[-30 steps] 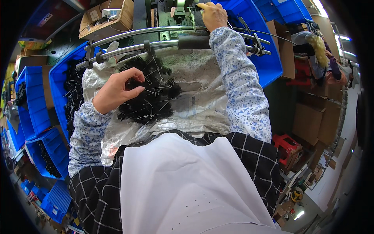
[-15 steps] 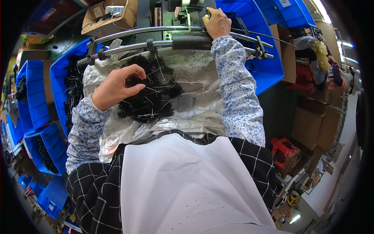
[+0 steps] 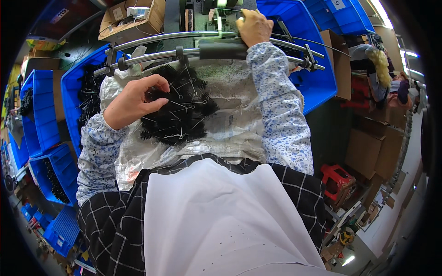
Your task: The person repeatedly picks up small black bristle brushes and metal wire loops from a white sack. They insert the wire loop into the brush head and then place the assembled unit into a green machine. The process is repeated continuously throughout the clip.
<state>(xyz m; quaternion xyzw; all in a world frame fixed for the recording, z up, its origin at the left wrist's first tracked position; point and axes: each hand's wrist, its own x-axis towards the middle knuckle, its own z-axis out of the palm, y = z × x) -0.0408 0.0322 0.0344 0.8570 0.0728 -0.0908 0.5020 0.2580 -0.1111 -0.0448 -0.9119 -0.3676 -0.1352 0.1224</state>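
Observation:
A pile of black bristle brushes [image 3: 177,122] with twisted wire stems and looped ends lies on a whitish woven sack [image 3: 235,110] over my lap. Above the pile's left side is my left hand [image 3: 133,99], its thumb and curved fingers apart, with nothing seen between them. My right hand [image 3: 254,28] reaches to the metal machine [image 3: 205,23] at the top. Its fingers are bent together at the right end of a thin wire there, with yellowish covering on fingertips. What they pinch is too small to make out.
Two curved metal rails [image 3: 154,55] with a black sleeve [image 3: 223,50] cross in front of the machine. A blue bin [image 3: 69,92] with more brushes stands left, another blue bin [image 3: 317,69] right. A cardboard box [image 3: 152,25] sits upper left, a red stool [image 3: 337,178] right. Another person [image 3: 380,73] is far right.
My left hand has shifted slightly left, staying apart-fingered over the brushes. My right hand has moved a little left at the machine, its fingers more bent.

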